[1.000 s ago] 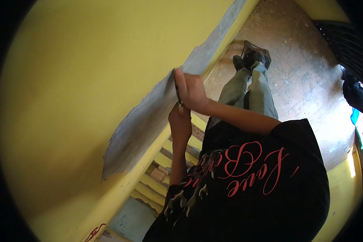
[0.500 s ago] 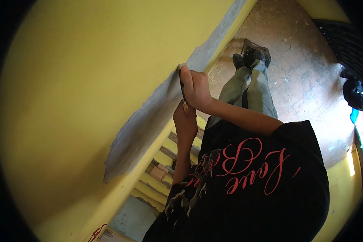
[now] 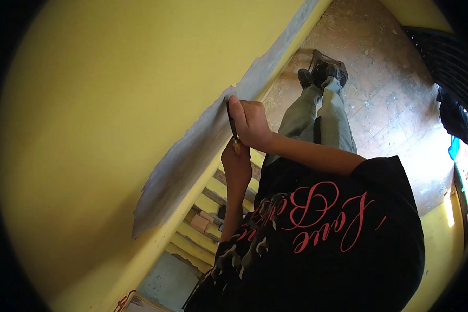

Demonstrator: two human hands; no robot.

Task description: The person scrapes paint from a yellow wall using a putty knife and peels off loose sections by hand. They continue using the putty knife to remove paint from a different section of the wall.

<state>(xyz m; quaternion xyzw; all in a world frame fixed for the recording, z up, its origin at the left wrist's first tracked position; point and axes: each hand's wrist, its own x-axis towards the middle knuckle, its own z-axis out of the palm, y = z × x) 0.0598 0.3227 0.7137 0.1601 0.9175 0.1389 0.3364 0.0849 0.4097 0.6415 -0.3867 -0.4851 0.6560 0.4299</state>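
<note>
A thin, dark-bladed scraper (image 3: 231,118) with a yellowish handle end is held edge-on at the wall by both my hands. My left hand (image 3: 237,165) is closed around the handle, most of which is hidden in the fist. Just above it, my right hand (image 3: 252,125) grips along the blade, its thumb extended toward the tip. The blade tip overlaps a long grey strip (image 3: 179,171) with a ragged edge, which runs diagonally along the yellow wall (image 3: 114,104). Both fists are close together by the wall's lower border.
Below the wall's border are yellow slats (image 3: 192,243) with a brownish block (image 3: 199,223) among them. Marked floor tiles (image 3: 369,99) extend around my feet. Dark curved bars (image 3: 447,62) and a black hanging item (image 3: 455,120) are at right. A red cord (image 3: 124,301) lies lower left.
Both hands and the scraper have shifted slightly down and left along the wall. More of the grey strip's edge shows above my right thumb.
</note>
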